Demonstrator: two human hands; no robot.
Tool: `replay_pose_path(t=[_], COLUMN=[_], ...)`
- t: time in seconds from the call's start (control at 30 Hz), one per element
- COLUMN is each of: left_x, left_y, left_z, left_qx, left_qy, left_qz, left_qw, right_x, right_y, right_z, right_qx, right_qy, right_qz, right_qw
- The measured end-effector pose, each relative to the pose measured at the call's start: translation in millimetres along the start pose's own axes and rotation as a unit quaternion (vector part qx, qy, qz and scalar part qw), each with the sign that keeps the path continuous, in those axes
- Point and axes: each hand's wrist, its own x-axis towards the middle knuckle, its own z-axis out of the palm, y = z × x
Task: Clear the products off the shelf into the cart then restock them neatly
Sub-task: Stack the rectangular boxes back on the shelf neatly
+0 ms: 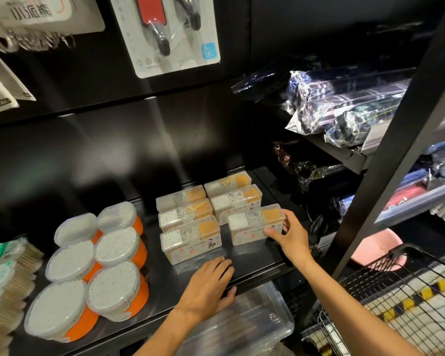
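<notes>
Black shelf [254, 263] with six clear boxes of cotton swabs in two rows, three on the left, three on the right. Right hand [289, 233] on the front box [256, 224] of the right row, fingers [288, 219] curled round its right end, thumb against its front face. That box down flat on the shelf, a little apart from the front box [190, 238] of the left row. Left hand [208, 285] flat on the front edge of the shelf, just in front of the left row, fingers straight and close together, thumb hooked over the edge, nothing held. Six round tubs [113, 289] with orange bottoms and white swab tips, to the left on the same shelf. Green-topped packs [0, 273] at the far left. Clear plastic bin [257, 322] under the shelf. Black wire cart [401, 291] at the lower right, near the right arm. Shiny wrapped dark packs [344, 109] on the shelves to the right. Hanging card packs [175, 34] up top.
</notes>
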Motion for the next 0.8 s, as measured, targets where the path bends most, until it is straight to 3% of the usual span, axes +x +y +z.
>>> replay_pose_path(t=[0.8], left_x=[-2], left_y=[-3], left_z=[5], left_qx=[-0.028], left_qy=[-0.013], left_qz=[-0.007], left_qw=[1.000], right_x=[19], right_y=[6], right_z=[18], right_qx=[-0.028], right_qy=[-0.047], right_qz=[-0.008], right_qw=[0.998])
